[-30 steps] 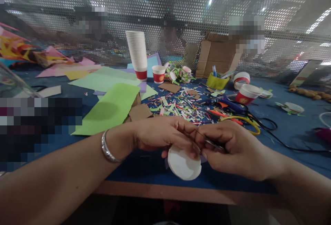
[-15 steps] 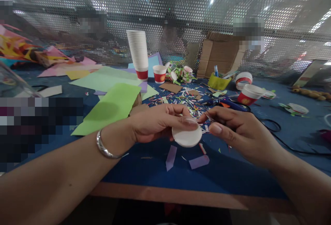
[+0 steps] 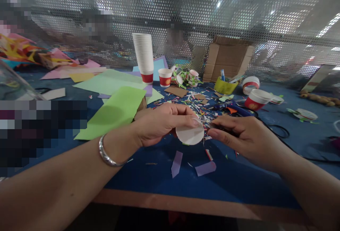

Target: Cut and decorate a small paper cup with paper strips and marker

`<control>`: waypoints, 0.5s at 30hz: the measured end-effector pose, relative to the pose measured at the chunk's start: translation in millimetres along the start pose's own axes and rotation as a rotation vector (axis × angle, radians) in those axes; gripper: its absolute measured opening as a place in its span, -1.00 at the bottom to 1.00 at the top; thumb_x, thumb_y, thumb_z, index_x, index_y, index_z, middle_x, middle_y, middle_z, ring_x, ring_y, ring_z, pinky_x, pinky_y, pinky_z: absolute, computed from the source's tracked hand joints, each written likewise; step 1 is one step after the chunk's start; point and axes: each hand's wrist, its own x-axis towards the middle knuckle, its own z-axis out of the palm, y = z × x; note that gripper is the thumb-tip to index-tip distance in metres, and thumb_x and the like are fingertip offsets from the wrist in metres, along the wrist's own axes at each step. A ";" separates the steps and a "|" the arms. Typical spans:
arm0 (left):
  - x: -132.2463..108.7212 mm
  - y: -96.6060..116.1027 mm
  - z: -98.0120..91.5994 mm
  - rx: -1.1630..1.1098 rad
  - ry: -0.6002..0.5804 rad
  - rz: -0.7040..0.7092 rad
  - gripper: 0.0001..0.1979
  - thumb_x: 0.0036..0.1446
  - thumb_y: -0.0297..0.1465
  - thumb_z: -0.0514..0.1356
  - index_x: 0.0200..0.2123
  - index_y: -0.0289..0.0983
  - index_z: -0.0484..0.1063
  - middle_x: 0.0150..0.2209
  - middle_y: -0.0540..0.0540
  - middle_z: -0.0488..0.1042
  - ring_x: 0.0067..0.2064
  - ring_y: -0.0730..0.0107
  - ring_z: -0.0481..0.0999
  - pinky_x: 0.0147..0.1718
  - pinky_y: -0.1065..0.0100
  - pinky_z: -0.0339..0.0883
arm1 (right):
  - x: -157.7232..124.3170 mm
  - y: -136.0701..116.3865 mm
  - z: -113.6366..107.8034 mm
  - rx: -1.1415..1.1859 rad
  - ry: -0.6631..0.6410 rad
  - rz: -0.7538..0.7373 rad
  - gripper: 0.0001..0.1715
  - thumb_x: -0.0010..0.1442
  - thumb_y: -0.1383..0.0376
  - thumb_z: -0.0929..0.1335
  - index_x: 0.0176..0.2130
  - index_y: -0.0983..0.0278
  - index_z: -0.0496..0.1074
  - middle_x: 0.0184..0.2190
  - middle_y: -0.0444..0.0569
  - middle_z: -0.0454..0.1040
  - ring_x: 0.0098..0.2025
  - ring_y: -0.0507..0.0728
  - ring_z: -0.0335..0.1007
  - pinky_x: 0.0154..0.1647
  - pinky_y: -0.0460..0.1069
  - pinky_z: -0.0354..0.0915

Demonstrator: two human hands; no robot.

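Left hand (image 3: 162, 125): pinches white disc (image 3: 190, 135) near its twelve-o'clock edge.
Disc position: projects toward six o'clock from this grip.
Right hand (image 3: 239, 133): at three o'clock, gripping thin tool (image 3: 209, 123), mostly hidden.

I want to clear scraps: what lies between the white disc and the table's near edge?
In the head view, two purple paper pieces, a red-and-white strip and a thin white sliver lie between the white disc and that edge.

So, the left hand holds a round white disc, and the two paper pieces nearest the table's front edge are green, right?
The colour is wrong: those two paper pieces are purple, as the head view shows. The left hand does hold a round white disc.
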 end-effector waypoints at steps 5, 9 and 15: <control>-1.2 -1.1 1.5 0.015 -0.015 0.016 -0.70 0.03 -0.26 0.47 -0.28 -0.30 0.50 -0.38 0.02 0.47 -0.37 0.52 0.40 -0.41 0.44 0.13 | -0.2 -1.3 1.0 -0.014 -0.024 0.002 -0.53 0.41 -0.02 0.29 -0.32 0.22 0.56 -0.48 -0.09 0.54 -0.44 0.07 0.40 -0.49 -0.06 0.17; -2.0 -0.5 2.3 0.023 -0.019 0.017 -0.70 0.01 -0.27 0.47 -0.30 -0.30 0.49 -0.39 0.03 0.48 -0.38 0.53 0.40 -0.43 0.44 0.12 | -0.2 -0.7 1.8 -0.009 -0.022 -0.007 -0.51 0.41 -0.04 0.28 -0.32 0.22 0.56 -0.49 -0.10 0.53 -0.47 0.06 0.37 -0.51 -0.06 0.15; -0.4 -1.8 1.8 0.003 -0.033 0.000 -0.70 0.03 -0.26 0.48 -0.29 -0.29 0.50 -0.36 0.00 0.51 -0.37 0.53 0.43 -0.46 0.46 0.13 | -0.4 1.0 1.3 -0.009 -0.017 -0.005 -0.52 0.43 -0.01 0.27 -0.30 0.24 0.57 -0.48 -0.09 0.54 -0.47 0.05 0.37 -0.49 -0.06 0.16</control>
